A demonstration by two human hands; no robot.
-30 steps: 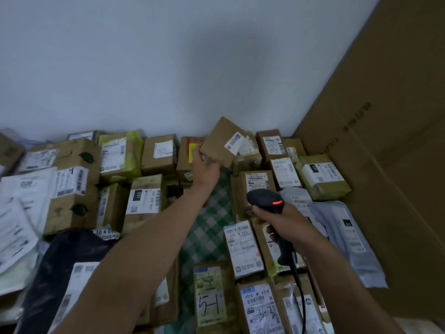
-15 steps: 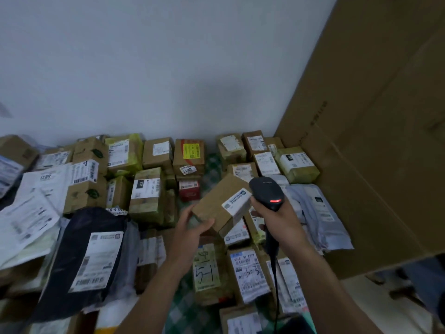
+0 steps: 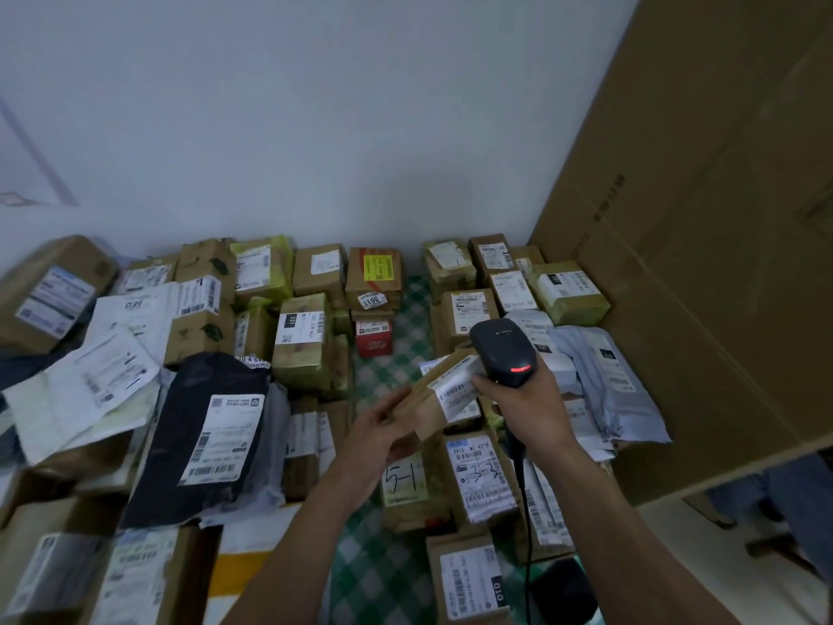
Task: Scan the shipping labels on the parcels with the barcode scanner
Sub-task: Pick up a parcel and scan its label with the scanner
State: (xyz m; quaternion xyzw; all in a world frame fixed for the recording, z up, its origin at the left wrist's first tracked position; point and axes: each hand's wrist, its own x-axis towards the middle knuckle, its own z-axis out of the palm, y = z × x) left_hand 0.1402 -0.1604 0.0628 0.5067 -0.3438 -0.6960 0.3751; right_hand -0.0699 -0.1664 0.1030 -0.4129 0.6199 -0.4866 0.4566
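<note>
The left hand (image 3: 376,437) clasps the small parcel (image 3: 417,401), now drawn in. Its label (image 3: 453,390) sits just beside the right hand (image 3: 529,408) fingers gripping the scanner (image 3: 502,351), so the scan looks imminent.

The held parcel (image 3: 412,410) is brown cardboard; its label (image 3: 453,390) is white with black barcode lines. The barcode scanner (image 3: 502,351) is black, with one red light (image 3: 520,368) lit. The cloth (image 3: 392,367) under the parcels is green-and-white check. The poly bag (image 3: 189,421) at left is black. The small box (image 3: 373,347) at centre is red. The sticker (image 3: 377,267) behind it is yellow. The taped parcel (image 3: 581,304) at far right is yellow-green. The mailers (image 3: 617,399) are pale grey. The wall (image 3: 315,128) is white.
</note>
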